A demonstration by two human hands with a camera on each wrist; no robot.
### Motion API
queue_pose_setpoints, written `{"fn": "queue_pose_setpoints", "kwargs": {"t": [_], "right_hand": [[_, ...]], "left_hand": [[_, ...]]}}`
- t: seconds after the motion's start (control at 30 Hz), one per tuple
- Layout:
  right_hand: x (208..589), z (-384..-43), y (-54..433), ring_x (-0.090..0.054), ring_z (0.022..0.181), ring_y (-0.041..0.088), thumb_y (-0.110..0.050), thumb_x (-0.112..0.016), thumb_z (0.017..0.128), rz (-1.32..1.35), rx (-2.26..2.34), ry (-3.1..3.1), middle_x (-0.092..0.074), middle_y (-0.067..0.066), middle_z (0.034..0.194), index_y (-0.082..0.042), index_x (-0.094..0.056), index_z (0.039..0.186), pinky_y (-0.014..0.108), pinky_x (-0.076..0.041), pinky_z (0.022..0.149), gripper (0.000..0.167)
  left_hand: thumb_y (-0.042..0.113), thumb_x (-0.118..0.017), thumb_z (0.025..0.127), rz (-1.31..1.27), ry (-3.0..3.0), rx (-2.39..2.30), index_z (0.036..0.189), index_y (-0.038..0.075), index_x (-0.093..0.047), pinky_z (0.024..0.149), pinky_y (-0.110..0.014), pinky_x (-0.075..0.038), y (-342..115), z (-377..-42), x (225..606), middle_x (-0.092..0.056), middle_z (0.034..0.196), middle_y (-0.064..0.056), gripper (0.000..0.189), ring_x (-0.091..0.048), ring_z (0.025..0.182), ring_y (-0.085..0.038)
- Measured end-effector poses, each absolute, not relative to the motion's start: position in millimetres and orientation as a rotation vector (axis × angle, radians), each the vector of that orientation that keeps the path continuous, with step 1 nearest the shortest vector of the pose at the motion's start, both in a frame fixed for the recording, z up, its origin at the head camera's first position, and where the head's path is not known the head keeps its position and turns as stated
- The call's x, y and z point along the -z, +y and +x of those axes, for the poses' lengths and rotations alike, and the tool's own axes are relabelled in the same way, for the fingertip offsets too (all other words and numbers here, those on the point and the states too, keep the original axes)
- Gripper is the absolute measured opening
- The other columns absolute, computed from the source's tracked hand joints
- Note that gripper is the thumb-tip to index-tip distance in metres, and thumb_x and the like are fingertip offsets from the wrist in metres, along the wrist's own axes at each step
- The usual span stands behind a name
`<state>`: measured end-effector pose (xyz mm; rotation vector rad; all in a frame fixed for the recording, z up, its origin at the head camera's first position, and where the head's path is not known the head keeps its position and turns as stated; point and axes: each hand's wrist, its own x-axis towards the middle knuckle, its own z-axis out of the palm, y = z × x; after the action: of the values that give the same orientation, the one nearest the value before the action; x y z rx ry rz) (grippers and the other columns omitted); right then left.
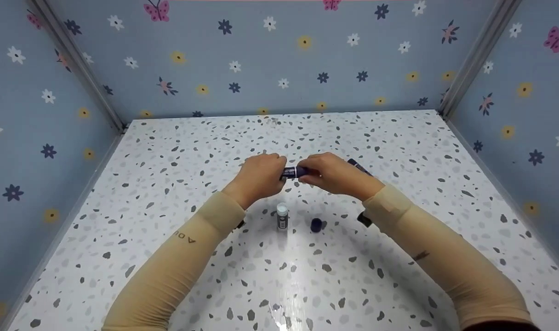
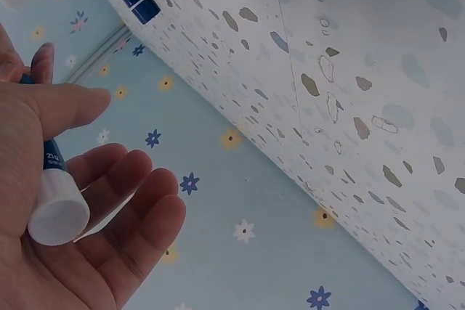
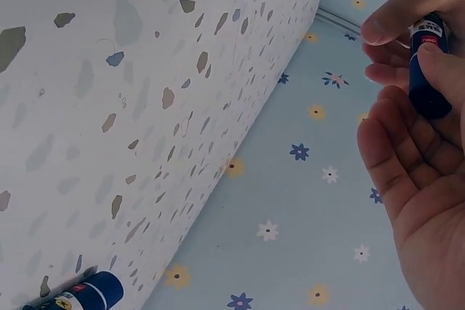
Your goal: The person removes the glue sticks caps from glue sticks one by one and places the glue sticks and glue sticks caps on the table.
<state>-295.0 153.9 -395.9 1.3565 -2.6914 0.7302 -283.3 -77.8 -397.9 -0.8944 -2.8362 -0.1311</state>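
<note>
1. Your left hand (image 1: 262,174) is grasping the body of the held glue stick (image 1: 289,173), raised in front of you; the white end (image 2: 58,217) points into your palm side. Its outer fingers are spread loosely, so the thumb side probably does the holding.
2. Your right hand (image 1: 330,171) is pinching the same stick's dark cap (image 3: 430,96), thumb on it, remaining fingers fanned out clear of it.
3. Why: one hand per end, tube roughly level. My read: one side anchors while the other can pull, push or twist along the axis.
4. Container check: cap sits at or very near its seam, white ring showing beside it. Glue inside hidden; can't tell how full.
5. Upright tube (image 1: 282,218) stands on the surface (image 1: 215,138) nearer you, white end up. Can't tell if that's glue, collar or base. Standing likely keeps it from rolling.
6. Loose cap (image 1: 316,225), by its look, sits just right of it, apart. Inside not visible.
7. Lying tube (image 1: 359,166) is beyond your right hand, partly hidden by it.
</note>
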Motion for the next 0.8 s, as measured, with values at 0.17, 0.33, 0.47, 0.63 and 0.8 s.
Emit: {"fn": "queue_pose_setpoints", "kwargs": {"t": [0.17,0.33,0.47,0.63,0.8], "right_hand": [[394.8,-293.4,153.1,-0.058,0.081,0.023,-0.013,-0.073,0.105,1.349,-0.732,-2.685,-0.071,0.014,0.096,0.002,-0.074,0.119,0.041,-0.051,0.075,0.02],[393.4,-294.2,152.4,-0.06,0.083,0.026,-0.013,-0.072,0.106,1.346,-0.729,-2.673,-0.072,0.016,0.098,0.003,-0.073,0.12,0.044,-0.053,0.078,0.021],[393.2,-295.1,151.9,-0.06,0.082,0.026,-0.012,-0.072,0.106,1.357,-0.719,-2.663,-0.072,0.016,0.097,0.002,-0.073,0.118,0.045,-0.053,0.077,0.019],[393.8,-294.4,151.6,-0.06,0.082,0.026,-0.012,-0.072,0.105,1.353,-0.723,-2.672,-0.072,0.015,0.097,0.002,-0.073,0.119,0.043,-0.052,0.077,0.02],[395.5,-293.7,150.8,-0.06,0.082,0.025,-0.012,-0.072,0.106,1.356,-0.732,-2.674,-0.072,0.016,0.098,0.002,-0.073,0.12,0.042,-0.053,0.076,0.021]], "left_hand": [[0.009,-0.069,0.098,-0.852,-2.848,0.131,0.102,0.002,-0.07,0.069,-0.049,-0.061,-73.6,-283.1,399.8,-0.074,0.091,-0.015,0.008,-0.071,0.077,-0.032],[0.009,-0.071,0.098,-0.801,-2.874,0.139,0.103,0.002,-0.072,0.072,-0.047,-0.063,-70.4,-283.9,399.4,-0.076,0.092,-0.013,0.008,-0.073,0.079,-0.029],[0.012,-0.072,0.099,-0.789,-2.877,0.113,0.103,0.002,-0.075,0.073,-0.045,-0.063,-70.0,-284.5,398.9,-0.076,0.09,-0.012,0.01,-0.072,0.078,-0.027],[0.017,-0.071,0.1,-0.763,-2.854,0.075,0.095,0.005,-0.076,0.069,-0.045,-0.063,-70.3,-284.6,400.3,-0.075,0.083,-0.011,0.014,-0.071,0.072,-0.027],[0.016,-0.072,0.097,-0.74,-2.874,0.122,0.091,0.005,-0.075,0.068,-0.046,-0.062,-70.6,-284.0,402.1,-0.074,0.082,-0.011,0.013,-0.067,0.07,-0.027]]}}
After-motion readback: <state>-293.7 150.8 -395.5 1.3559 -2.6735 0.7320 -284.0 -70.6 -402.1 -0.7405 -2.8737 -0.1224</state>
